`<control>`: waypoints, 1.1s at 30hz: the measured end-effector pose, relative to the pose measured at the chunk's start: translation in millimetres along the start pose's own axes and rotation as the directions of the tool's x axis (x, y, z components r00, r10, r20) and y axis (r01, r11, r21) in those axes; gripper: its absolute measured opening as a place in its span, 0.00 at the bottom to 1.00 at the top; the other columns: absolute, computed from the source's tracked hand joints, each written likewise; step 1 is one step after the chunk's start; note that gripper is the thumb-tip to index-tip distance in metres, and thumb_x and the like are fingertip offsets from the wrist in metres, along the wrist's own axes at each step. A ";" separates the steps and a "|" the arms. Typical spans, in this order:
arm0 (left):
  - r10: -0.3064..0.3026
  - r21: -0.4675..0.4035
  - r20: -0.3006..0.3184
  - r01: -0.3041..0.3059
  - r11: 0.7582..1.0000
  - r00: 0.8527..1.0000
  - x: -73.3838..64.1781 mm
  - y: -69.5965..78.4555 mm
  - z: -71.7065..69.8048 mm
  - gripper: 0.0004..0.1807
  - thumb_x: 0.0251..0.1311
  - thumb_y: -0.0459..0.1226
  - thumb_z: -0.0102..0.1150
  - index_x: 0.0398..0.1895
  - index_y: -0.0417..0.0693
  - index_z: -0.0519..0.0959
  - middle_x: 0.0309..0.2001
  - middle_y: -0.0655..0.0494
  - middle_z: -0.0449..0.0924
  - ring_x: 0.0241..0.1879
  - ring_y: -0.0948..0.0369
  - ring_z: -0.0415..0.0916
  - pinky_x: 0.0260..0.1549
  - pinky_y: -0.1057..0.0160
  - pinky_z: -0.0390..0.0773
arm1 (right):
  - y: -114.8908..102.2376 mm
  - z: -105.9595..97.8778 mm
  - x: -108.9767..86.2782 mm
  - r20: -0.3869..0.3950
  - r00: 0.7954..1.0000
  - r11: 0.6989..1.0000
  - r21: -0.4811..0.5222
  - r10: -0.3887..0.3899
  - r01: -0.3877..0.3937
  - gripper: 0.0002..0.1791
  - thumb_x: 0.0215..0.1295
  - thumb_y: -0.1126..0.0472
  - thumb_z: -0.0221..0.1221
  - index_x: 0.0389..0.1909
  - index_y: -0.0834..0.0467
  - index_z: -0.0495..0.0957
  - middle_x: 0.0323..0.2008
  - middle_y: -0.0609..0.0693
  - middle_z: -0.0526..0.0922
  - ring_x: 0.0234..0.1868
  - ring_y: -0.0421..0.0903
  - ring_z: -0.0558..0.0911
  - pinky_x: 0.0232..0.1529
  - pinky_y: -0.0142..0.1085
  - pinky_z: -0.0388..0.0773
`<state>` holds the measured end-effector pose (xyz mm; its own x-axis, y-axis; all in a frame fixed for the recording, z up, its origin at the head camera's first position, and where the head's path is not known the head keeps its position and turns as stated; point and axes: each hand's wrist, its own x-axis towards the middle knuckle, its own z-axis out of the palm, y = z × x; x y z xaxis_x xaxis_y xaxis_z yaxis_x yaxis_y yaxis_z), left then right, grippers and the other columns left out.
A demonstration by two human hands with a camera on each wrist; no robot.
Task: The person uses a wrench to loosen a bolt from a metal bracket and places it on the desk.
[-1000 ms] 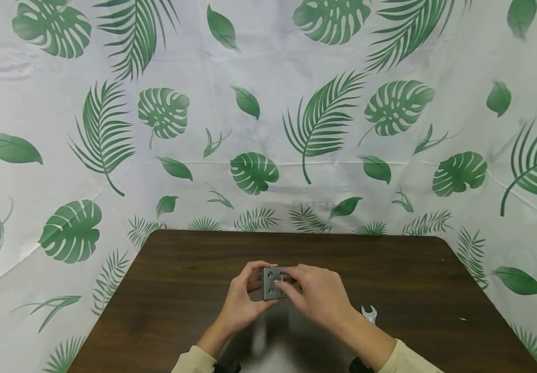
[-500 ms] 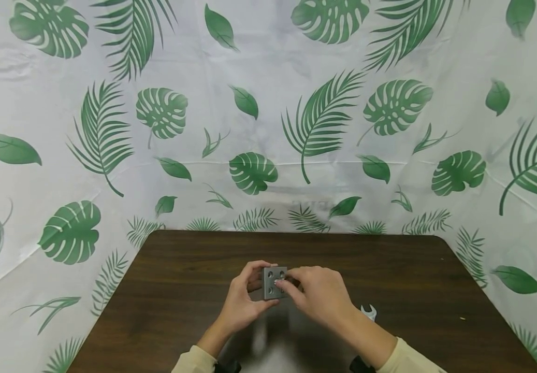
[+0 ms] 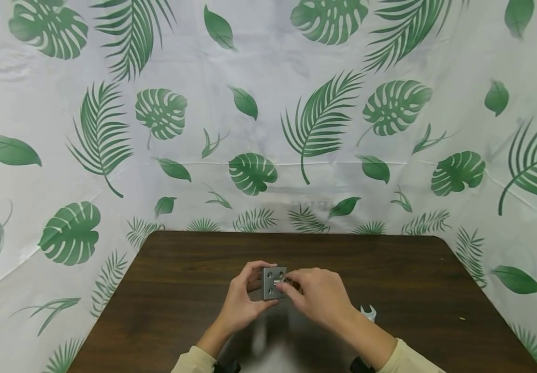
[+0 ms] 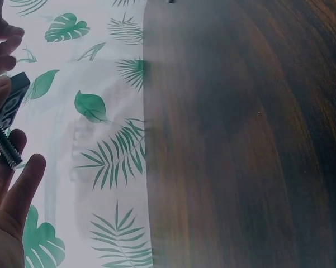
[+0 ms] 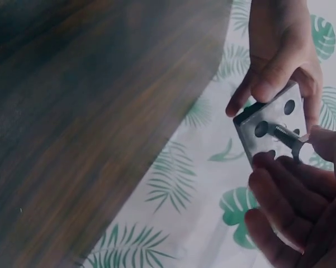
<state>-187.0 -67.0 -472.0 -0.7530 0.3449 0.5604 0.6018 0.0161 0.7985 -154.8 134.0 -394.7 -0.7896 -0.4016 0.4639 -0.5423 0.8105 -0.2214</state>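
Note:
Above the table, the left hand (image 3: 244,300) grips a square grey metal plate (image 3: 268,290) by its edges, thumb below and fingers above. The plate's holed face shows in the right wrist view, with round holes near its corners. A metal bolt (image 5: 287,136) is pinched between thumb and fingers of the right hand (image 3: 321,295). Its threaded end points at the plate, overlapping the face close to one hole. In the left wrist view the dark plate (image 4: 19,89) appears edge-on among fingers at the left border.
An open-end wrench (image 3: 368,313) lies on the dark wooden table (image 3: 193,259), partly hidden behind the right forearm. A small pale speck (image 3: 462,318) lies farther right. A white leaf-print curtain (image 3: 268,124) hangs behind the table and along its sides.
The left hand and plate stay in place. The right fingers shift slightly at the plate's face; the bright bolt is hardly visible half a second ago and shows again now.

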 end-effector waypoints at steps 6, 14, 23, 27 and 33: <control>0.013 -0.001 0.000 -0.013 1.000 1.000 -0.5 -1.1 -0.6 0.41 0.42 0.25 0.77 0.61 0.47 0.68 0.59 0.46 0.77 0.55 0.53 0.79 0.44 0.55 0.82 | 0.4 1.6 -0.8 -0.059 0.985 0.986 -0.041 -0.165 0.162 0.16 0.50 0.56 0.74 0.42 0.48 0.86 0.31 0.38 0.80 0.28 0.34 0.77 0.23 0.30 0.76; 0.005 0.006 -0.005 -0.005 1.000 1.000 -1.3 -1.3 -2.1 0.41 0.42 0.25 0.77 0.62 0.49 0.68 0.60 0.52 0.77 0.54 0.54 0.79 0.44 0.56 0.82 | -4.9 0.4 0.0 0.004 0.998 0.997 -0.041 0.061 -0.061 0.12 0.61 0.43 0.66 0.36 0.46 0.87 0.20 0.33 0.76 0.17 0.30 0.67 0.17 0.28 0.64; 0.012 0.000 -0.012 -0.012 1.000 1.000 0.1 2.6 -2.6 0.41 0.41 0.22 0.76 0.61 0.46 0.68 0.59 0.45 0.77 0.54 0.53 0.79 0.44 0.55 0.82 | -3.6 2.4 0.3 -0.043 0.999 0.999 -0.038 -0.026 0.024 0.16 0.56 0.46 0.70 0.43 0.47 0.86 0.27 0.36 0.80 0.22 0.31 0.72 0.19 0.29 0.70; 0.024 0.004 -0.011 -0.024 1.000 1.000 1.4 2.5 -2.5 0.41 0.41 0.21 0.76 0.61 0.43 0.68 0.59 0.43 0.77 0.54 0.52 0.79 0.43 0.55 0.82 | -5.7 0.8 2.0 -0.006 0.998 0.997 -0.028 0.070 -0.070 0.13 0.60 0.42 0.65 0.36 0.46 0.87 0.18 0.32 0.75 0.17 0.29 0.68 0.16 0.28 0.64; 0.017 0.001 -0.010 -0.017 1.000 1.000 1.2 -1.8 -3.8 0.42 0.41 0.21 0.76 0.62 0.47 0.68 0.60 0.49 0.77 0.54 0.53 0.79 0.44 0.55 0.82 | -3.1 3.0 1.8 -0.059 0.993 0.995 -0.042 -0.097 0.095 0.16 0.52 0.52 0.73 0.43 0.48 0.86 0.31 0.36 0.81 0.26 0.32 0.76 0.20 0.28 0.72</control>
<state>-190.0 -70.2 -471.9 -0.7453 0.3361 0.5757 0.6146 0.0117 0.7888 -155.5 129.6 -395.8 -0.7146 -0.4525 0.5334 -0.6023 0.7858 -0.1404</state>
